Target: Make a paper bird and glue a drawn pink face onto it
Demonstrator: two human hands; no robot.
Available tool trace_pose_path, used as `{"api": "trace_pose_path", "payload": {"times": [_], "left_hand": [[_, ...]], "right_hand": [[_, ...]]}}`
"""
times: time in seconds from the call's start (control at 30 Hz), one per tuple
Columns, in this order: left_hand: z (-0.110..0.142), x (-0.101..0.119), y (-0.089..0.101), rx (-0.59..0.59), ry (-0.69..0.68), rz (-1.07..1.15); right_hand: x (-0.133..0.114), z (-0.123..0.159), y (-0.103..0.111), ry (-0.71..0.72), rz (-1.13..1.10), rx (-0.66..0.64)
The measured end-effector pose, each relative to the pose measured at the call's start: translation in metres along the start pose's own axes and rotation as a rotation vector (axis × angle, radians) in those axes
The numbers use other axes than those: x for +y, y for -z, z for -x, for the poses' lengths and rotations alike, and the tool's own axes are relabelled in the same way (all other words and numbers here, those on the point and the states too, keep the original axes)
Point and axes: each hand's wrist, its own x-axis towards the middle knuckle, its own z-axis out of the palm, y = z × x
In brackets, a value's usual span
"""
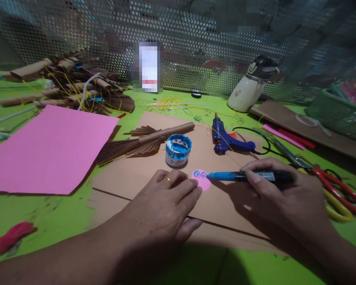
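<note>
A small pink paper circle (204, 184) lies on the brown cardboard sheets (166, 200), with two ringed blue eyes drawn near its top. Fingertips of my left hand (166, 202), a ring on one finger, press the circle's left edge down. Pinched in my right hand (273, 190) is a marker (225, 176) with a black body and a blue-coated front end; its tip touches the circle beside the right eye. Just behind my left hand stands an open pot of blue paint (178, 152), smeared round its rim.
A brown folded-paper figure (148, 136) lies behind the pot. The blue glue gun (225, 138) and red-and-yellow-handled scissors (338, 186) are on the right. Left are a large pink sheet (47, 154) and a pile of paper rolls (68, 85). A jug (249, 85) stands behind.
</note>
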Motion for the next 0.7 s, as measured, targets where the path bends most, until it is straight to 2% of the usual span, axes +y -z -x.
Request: {"api": "trace_pose_path", "payload": {"times": [0.23,0.47,0.7], "left_hand": [[-0.0007,-0.0012,-0.0022,0.023,-0.011,0.002],[0.0003,-0.0001,0.0007,0.002,0.003,0.012],[-0.0003,0.0022,0.0045,-0.006,0.005,0.008]], "right_hand": [[-0.0024,0.0012,0.0007,-0.080,-0.032,0.026],[-0.0006,-0.0011,0.0015,-0.077,-0.030,0.055],[-0.0012,0.0003,-0.0008,-0.038,-0.042,0.015]]}}
